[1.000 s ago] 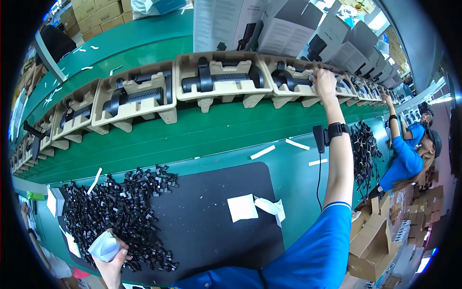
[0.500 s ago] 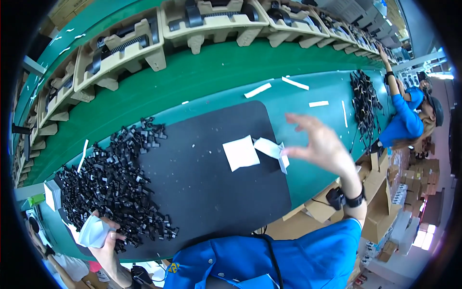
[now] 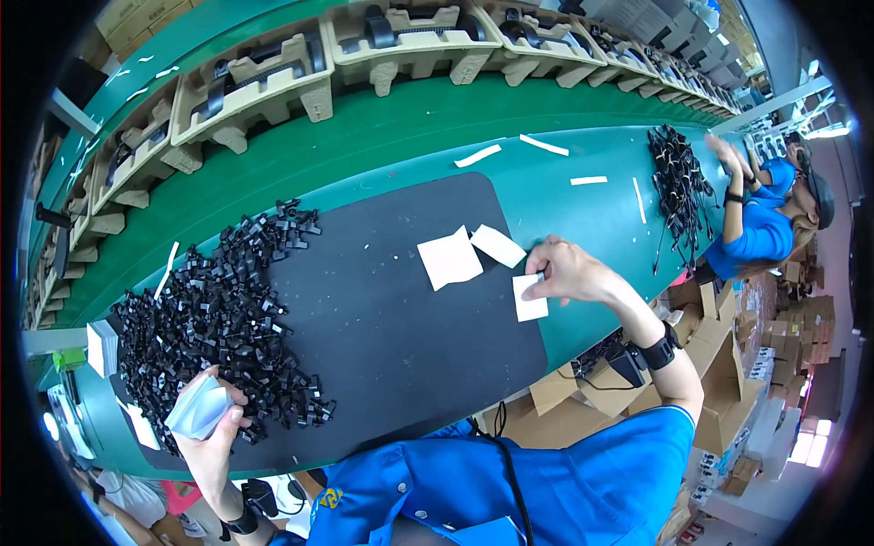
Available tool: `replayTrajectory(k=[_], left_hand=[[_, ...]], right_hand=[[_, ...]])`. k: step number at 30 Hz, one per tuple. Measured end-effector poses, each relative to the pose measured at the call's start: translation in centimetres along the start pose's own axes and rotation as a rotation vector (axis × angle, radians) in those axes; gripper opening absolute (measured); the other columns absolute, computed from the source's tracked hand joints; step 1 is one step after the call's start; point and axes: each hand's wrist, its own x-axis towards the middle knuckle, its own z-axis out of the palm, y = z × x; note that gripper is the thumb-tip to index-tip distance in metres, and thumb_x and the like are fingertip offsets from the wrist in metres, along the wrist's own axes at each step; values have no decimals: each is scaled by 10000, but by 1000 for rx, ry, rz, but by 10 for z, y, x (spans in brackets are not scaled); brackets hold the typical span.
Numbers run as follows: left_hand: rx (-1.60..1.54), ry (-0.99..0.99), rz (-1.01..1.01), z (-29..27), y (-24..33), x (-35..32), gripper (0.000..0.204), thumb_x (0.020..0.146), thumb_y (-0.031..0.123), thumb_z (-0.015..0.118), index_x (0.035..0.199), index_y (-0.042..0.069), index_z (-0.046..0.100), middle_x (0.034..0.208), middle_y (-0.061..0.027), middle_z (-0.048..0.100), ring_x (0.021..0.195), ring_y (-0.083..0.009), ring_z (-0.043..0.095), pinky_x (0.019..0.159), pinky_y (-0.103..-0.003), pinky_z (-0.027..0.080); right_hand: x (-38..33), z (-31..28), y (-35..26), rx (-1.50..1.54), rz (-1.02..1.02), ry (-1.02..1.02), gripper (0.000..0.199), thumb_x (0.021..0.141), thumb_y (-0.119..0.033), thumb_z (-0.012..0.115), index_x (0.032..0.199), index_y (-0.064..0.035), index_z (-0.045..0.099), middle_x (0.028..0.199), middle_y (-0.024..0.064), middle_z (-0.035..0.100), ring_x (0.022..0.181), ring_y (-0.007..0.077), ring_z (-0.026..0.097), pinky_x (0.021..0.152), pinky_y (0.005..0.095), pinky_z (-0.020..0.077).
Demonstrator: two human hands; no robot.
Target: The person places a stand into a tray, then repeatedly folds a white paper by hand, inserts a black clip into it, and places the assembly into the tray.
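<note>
My right hand (image 3: 566, 271) rests at the right edge of the black mat (image 3: 391, 318), its fingers pinching a small white paper slip (image 3: 529, 298). Two more white slips (image 3: 449, 257) lie side by side just left of it on the mat. My left hand (image 3: 211, 426) is low at the left, shut on a crumpled pale plastic bag (image 3: 196, 407). It sits at the near edge of a big heap of small black plastic parts (image 3: 218, 309).
Beige pulp trays (image 3: 250, 77) holding black devices line the far green conveyor. White strips (image 3: 543, 144) lie on the teal table. A second pile of black parts (image 3: 678, 177) is at the right, where another person in blue (image 3: 760, 227) works. Cardboard boxes stand below the table edge.
My right hand came back from the far trays, swung down over the table and now presses on a white slip at the mat's edge. The view tilted downward. My left hand kept the bag.
</note>
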Motion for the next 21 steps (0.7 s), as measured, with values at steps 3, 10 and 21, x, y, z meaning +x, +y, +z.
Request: replayTrajectory(k=[3,10,21], left_hand=[[0,36,-11,-3,3,-1,491,757,12,670,1197,-77,471,857,-117,619,723,-134,609,566,-233,547],[-75,91,-16,-16,2,1,505,742,15,682,1192,-78,473,835,-123,622,721,-151,618,547,-237,545],[-216,10,30,11,3,20,551,664,-13,717,1156,-78,477,803,-141,632,670,-151,617,545,-250,529]], right_hand=[[-2,-3,9,-185,-123,18,396,666,-280,775,926,-12,644,824,120,636,747,225,635,666,330,518],[5,-103,-21,85,-180,20,294,816,-263,650,1002,-39,612,804,61,612,618,114,604,391,210,484],[187,-186,-98,-442,-105,1206,286,743,-254,644,946,-53,660,811,127,686,738,245,668,641,356,529]])
